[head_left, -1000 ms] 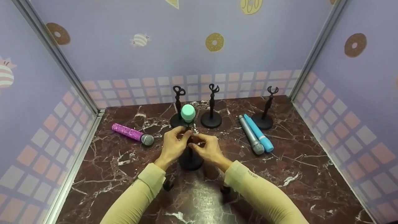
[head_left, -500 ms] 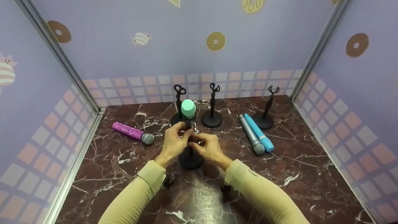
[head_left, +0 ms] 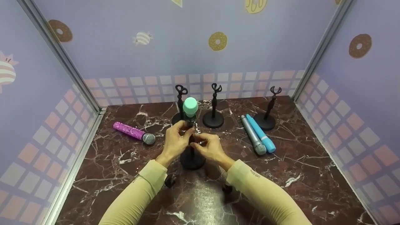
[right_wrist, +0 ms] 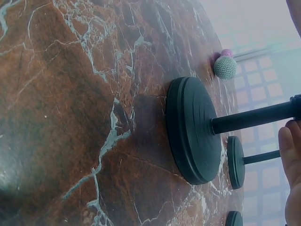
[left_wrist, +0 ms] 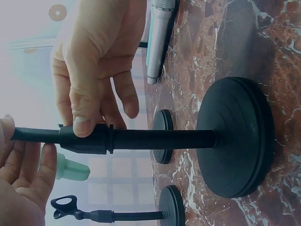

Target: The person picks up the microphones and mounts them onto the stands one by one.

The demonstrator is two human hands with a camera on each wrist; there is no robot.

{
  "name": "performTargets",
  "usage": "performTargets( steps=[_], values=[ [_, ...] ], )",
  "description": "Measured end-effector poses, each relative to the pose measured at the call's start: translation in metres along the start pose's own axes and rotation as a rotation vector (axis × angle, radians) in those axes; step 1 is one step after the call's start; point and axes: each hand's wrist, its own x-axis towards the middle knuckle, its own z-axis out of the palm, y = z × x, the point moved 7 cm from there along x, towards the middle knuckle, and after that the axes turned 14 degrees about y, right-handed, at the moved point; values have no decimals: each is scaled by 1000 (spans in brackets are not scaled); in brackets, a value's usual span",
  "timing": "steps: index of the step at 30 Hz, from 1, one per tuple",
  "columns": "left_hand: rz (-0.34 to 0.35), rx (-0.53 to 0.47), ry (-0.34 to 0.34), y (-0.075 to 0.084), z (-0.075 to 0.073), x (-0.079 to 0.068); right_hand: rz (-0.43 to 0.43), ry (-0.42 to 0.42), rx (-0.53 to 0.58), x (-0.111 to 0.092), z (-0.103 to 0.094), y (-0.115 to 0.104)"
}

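Observation:
In the head view a black desk microphone stand [head_left: 192, 160] stands upright at the middle, bearing a mint-green microphone [head_left: 190, 106]. My left hand [head_left: 176, 142] pinches the stand's thin upper rod [left_wrist: 37, 135], just below the microphone. Lower down, my right hand [head_left: 210, 147] grips the thick collar [left_wrist: 89, 138] between thumb and fingers. The left wrist view shows the round base [left_wrist: 235, 136] flat on the table. At the right edge of the right wrist view, fingers [right_wrist: 290, 146] touch the collar from below. The microphone's lower part is hidden behind the left hand in the head view.
Three more black stands, one on the left [head_left: 180, 103], one central [head_left: 213, 109] and one on the right [head_left: 269, 109], stand along the back. A glittery purple microphone [head_left: 129, 131] lies left; a silver microphone [head_left: 252, 135] and a blue microphone [head_left: 261, 133] lie right. Patterned walls [head_left: 175, 59] enclose the table.
The mint-green microphone has risen a little, and my left hand has shifted slightly upward with it. My right hand keeps its grip on the collar, and the base stays in place.

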Motion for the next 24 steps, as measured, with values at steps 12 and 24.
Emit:
performTargets(
  steps=[12,24],
  values=[
    [-3,-36,11,0,0,3,-8,8,-51,3,-1,-1],
    [-32,-23,13,-3,0,3,64,69,-102,5,0,1]
  ],
)
